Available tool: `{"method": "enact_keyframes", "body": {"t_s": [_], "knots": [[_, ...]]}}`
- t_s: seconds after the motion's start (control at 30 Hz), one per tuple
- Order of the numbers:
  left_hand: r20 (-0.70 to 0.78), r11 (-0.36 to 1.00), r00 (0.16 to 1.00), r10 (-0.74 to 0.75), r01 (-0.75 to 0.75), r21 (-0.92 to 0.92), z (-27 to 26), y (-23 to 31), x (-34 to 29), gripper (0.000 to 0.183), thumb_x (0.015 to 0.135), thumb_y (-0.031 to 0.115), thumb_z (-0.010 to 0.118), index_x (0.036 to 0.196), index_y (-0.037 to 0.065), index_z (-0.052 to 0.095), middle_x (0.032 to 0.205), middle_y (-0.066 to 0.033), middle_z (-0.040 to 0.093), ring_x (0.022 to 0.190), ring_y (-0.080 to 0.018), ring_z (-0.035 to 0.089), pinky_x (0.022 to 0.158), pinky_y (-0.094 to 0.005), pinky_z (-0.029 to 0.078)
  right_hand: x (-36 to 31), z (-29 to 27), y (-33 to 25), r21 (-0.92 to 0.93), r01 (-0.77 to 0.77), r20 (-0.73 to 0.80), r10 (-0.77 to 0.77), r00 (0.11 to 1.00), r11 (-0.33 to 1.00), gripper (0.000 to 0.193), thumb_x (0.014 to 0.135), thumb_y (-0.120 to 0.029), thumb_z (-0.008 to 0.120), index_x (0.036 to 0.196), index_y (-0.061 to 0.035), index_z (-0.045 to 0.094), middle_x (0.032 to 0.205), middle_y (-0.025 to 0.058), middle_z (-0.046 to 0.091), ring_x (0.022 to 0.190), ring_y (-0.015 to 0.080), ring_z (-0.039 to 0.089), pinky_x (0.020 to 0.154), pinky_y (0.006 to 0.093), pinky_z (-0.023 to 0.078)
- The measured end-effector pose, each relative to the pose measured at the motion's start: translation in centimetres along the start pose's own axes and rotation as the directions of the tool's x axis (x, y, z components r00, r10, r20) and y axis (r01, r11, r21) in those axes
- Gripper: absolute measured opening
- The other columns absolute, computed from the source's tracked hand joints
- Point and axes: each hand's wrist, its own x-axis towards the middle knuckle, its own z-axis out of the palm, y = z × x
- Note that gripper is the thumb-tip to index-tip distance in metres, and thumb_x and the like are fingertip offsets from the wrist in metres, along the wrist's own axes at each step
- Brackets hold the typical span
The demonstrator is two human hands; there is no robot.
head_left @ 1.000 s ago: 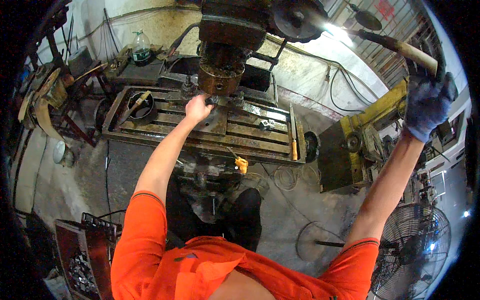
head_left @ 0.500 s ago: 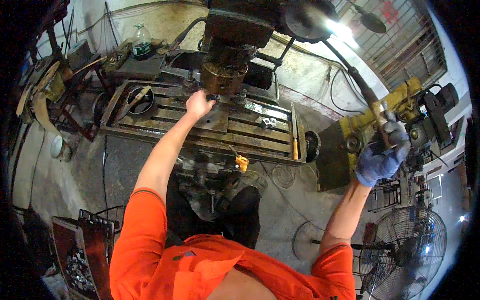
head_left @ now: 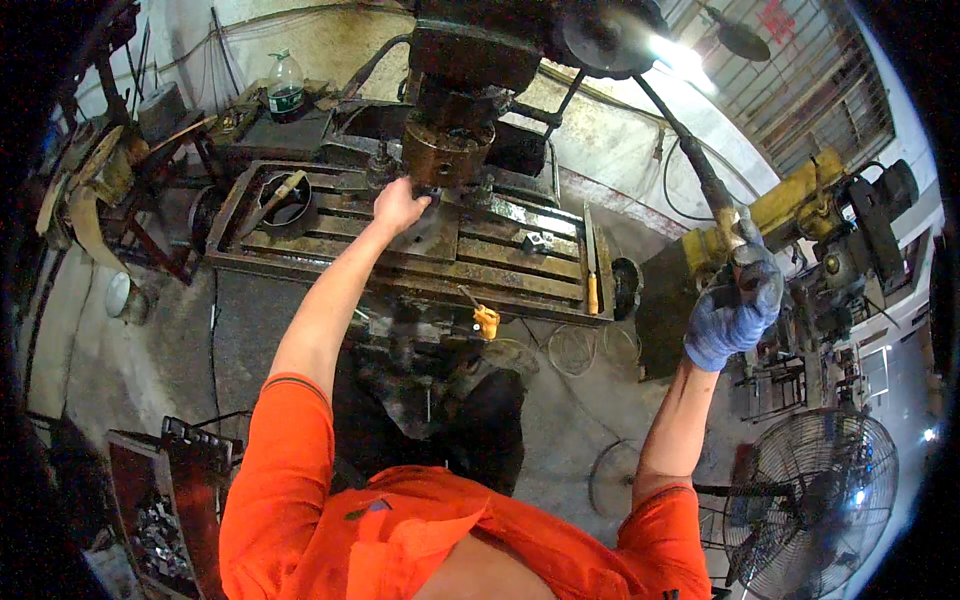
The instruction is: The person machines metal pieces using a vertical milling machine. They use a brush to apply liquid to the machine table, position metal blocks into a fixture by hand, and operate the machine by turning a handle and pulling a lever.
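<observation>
My bare left hand (head_left: 399, 207) is closed just below the round, rusty-brown machine head (head_left: 447, 150). Thumb and fingers press on a small dark piece at the fixture; most of it is hidden. Out to the right, my right hand (head_left: 738, 312), in a blue-grey glove, wraps round the lower end of a long machine lever (head_left: 706, 176). That lever slopes down from the upper part of the machine. Under the head lies the slotted, oily metal machine table (head_left: 500, 275).
On the table stand a black pot (head_left: 290, 212) with a brush (head_left: 277, 194), a small metal block (head_left: 537, 242) and a file (head_left: 591, 260) with a yellow handle. A yellow-orange object (head_left: 487, 322) hangs at the front edge. A floor fan (head_left: 810, 510) stands lower right.
My right hand has moved left and slightly down together with the lever. My left hand stays at nearly the same place under the head.
</observation>
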Motion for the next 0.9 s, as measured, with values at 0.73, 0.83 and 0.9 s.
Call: {"method": "enact_keyframes", "body": {"t_s": [0.73,0.83,0.9], "knots": [[-0.289,0.904,0.890,-0.354,0.245,-0.351,-21.8,-15.3,-24.0,0.036,0.078,0.010,0.061,0.110,-0.005,0.053,0.069,-0.0058,0.059,0.049,-0.0085,0.051,0.043,-0.0232,0.040,-3.4,0.2,0.7,-0.190,-0.063,-0.065,0.051,0.997,0.980,0.040,0.090,-0.030,0.039,0.081,0.0043,0.058,0.095,0.0158,0.061,0.093,0.0237,0.055,0.087,0.0357,0.037],[-0.434,0.908,0.815,-0.384,0.247,-0.339,-24.6,-22.3,-27.9,0.032,0.078,0.011,0.061,0.106,-0.005,0.056,0.071,-0.0078,0.060,0.048,-0.0101,0.054,0.043,-0.0232,0.040,-3.9,0.7,0.8,-0.033,-0.170,-0.136,0.164,0.977,0.985,0.035,0.088,-0.031,0.042,0.068,-0.0023,0.047,0.083,0.0105,0.056,0.102,0.0287,0.051,0.096,0.0448,0.029],[-0.475,0.886,0.760,-0.443,0.292,-0.360,-25.8,-24.9,-30.0,0.030,0.079,0.011,0.060,0.107,0.000,0.058,0.080,-0.0097,0.062,0.055,-0.0127,0.059,0.047,-0.0263,0.045,-3.9,0.7,0.9,0.069,-0.216,-0.160,0.225,0.961,0.974,0.035,0.087,-0.030,0.043,0.062,-0.0056,0.042,0.077,0.0079,0.054,0.105,0.0309,0.050,0.100,0.0490,0.026]]}}
